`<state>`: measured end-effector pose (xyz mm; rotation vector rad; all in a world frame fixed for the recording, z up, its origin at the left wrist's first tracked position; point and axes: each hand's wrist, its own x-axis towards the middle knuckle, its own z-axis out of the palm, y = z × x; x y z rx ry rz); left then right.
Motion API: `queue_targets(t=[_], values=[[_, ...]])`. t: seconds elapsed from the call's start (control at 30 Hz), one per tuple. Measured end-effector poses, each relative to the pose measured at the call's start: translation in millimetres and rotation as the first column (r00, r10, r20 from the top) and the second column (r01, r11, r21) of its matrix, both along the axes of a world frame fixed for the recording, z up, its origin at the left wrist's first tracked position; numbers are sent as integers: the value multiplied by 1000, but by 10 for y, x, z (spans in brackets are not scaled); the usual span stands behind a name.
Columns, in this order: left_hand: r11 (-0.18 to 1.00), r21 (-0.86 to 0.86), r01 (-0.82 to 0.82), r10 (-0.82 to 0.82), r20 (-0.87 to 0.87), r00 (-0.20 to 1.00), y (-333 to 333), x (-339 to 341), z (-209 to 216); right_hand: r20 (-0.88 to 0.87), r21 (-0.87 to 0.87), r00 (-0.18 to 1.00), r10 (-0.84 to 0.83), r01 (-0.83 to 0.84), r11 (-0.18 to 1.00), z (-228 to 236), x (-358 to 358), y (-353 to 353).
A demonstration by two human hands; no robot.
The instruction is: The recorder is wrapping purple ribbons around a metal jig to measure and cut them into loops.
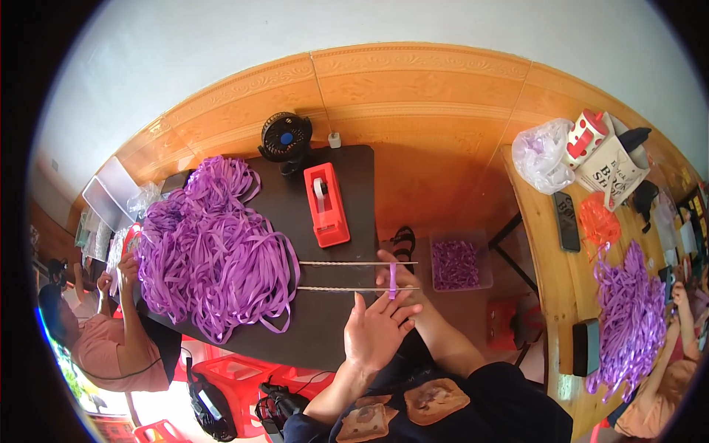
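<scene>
Here's the left hand (377,332), palm up, fingers loosely spread, fingertips right by the near rod of two thin metal rods (332,289). The right hand (406,279) sits behind the rods' right ends, partly hidden; whether it grips anything, I can't tell. And there's the short purple ribbon strip (393,277), spanning both rods near those ends! Over to the left, a big purple ribbon heap (214,258) covers the dark table (354,173), with a red tape dispenser (337,225) at the far side.
</scene>
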<state>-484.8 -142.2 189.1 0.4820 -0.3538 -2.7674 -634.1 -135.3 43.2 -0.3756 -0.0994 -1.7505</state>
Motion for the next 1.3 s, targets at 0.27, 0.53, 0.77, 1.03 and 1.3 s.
queue_targets(t=[0.27, 0.53, 0.77, 1.03, 1.3], values=[[999, -21, -29, 28, -21, 999, -4, 25, 17, -290, 208, 957, -12, 76, 975, 728, -106, 237], [930, -300, 210, -191, 91, 977, 264, 205, 132, -250, 392, 968, -27, 127, 911, 782, -102, 224], [698, -693, 182, -172, 84, 981, 25, 790, 507, -347, 345, 915, -206, 329, 879, 722, -629, 813], [-292, -674, 679, 894, 62, 445, -747, 629, 447, -949, -155, -185, 254, 979, 133, -112, -1465, 1309], [-541, -667, 512, 819, -278, 502, -656, 667, 425, -846, -532, -494, -202, 757, 380, 1332, 103, 911]])
